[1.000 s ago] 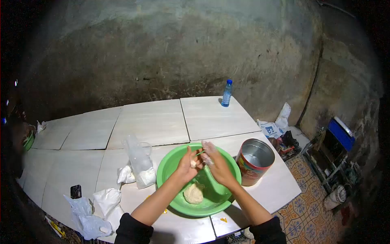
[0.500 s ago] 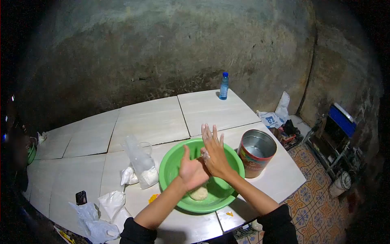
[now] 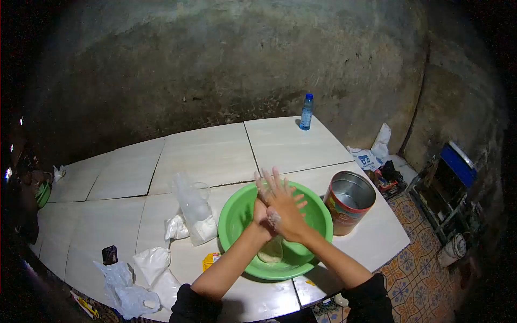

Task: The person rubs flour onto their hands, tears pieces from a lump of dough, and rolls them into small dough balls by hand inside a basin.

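Above the green basin (image 3: 229,215), my left hand (image 3: 262,216) and my right hand (image 3: 291,219) are pressed against each other, palm to palm. The fingers of my right hand are stretched and spread, with pale flour or dough stuck to the skin. My left hand is partly covered by the right, and its visible fingers seem to point upward, also whitened. Neither hand holds an object. Below them a lump of dough (image 3: 270,252) lies in the basin, partly hidden by my wrists.
A large open tin (image 3: 349,207) stands right of the basin. To the left are a clear plastic jug (image 3: 189,202), bags of white powder (image 3: 152,264), a yellow packet (image 3: 210,260) and a phone (image 3: 109,255). A blue-capped bottle (image 3: 306,113) stands at the table's far edge.
My left hand has turned from a sideways, thumb-up pose to lie against the right palm. My right hand's fingers have spread. The whole view has shifted slightly.
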The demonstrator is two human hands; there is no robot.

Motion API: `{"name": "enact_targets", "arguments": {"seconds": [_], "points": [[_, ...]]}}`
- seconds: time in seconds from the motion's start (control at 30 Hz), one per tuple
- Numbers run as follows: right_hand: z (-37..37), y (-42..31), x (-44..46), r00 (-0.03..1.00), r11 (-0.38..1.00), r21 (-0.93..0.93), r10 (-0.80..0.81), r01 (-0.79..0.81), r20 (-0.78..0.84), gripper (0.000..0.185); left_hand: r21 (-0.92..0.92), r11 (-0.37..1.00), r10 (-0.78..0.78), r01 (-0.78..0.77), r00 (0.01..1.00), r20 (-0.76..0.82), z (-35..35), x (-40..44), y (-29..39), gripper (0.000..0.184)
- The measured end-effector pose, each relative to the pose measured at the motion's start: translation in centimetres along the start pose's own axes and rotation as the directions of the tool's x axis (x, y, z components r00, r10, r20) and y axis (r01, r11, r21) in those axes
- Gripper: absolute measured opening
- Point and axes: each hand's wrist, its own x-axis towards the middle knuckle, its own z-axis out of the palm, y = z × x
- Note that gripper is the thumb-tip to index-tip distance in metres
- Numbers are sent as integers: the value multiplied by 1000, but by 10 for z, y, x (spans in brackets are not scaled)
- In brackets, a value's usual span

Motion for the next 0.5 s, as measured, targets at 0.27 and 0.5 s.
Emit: {"name": "enact_targets", "arguments": {"seconds": [0.27, 0.5], "points": [[-21, 21, -6, 993, 987, -108, 114, -116, -28, 67, -136, 986, -109, 100, 992, -67, 47, -28, 28, 102], [-18, -14, 1, 992, 992, -35, -124, 124, -11, 63, -65, 995, -77, 75, 997, -23, 25, -16, 38, 94]]}}
